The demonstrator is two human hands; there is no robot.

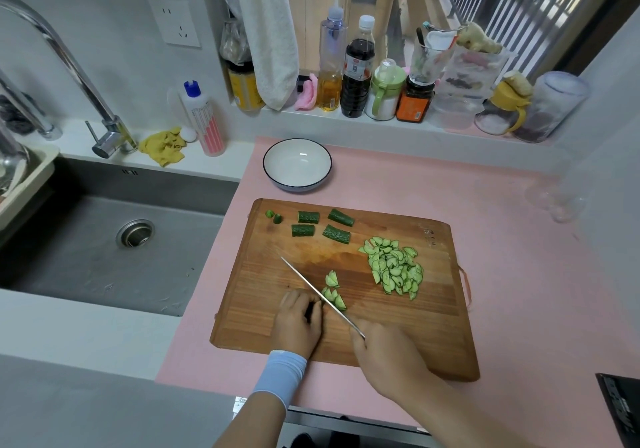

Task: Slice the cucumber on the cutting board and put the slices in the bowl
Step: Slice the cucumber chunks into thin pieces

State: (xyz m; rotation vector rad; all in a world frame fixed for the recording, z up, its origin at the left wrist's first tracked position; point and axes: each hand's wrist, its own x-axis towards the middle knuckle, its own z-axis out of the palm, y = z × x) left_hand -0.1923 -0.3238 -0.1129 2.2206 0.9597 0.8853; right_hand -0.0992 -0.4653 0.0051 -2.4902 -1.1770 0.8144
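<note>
Right hand (384,349) gripped the knife (320,293) while the left hand (299,321) curled over a short cucumber piece (313,309) near the front edge of the cutting board (398,330), a firm but likely slick stub best pinned from above, well back from the blade, with slices (394,269) heaped nearby and the bowl (266,167) beyond.

A pink mat (502,205) covers the counter (104,330), carrying the wooden cutting board (415,319) and a white bowl (297,165) just behind it.
</note>
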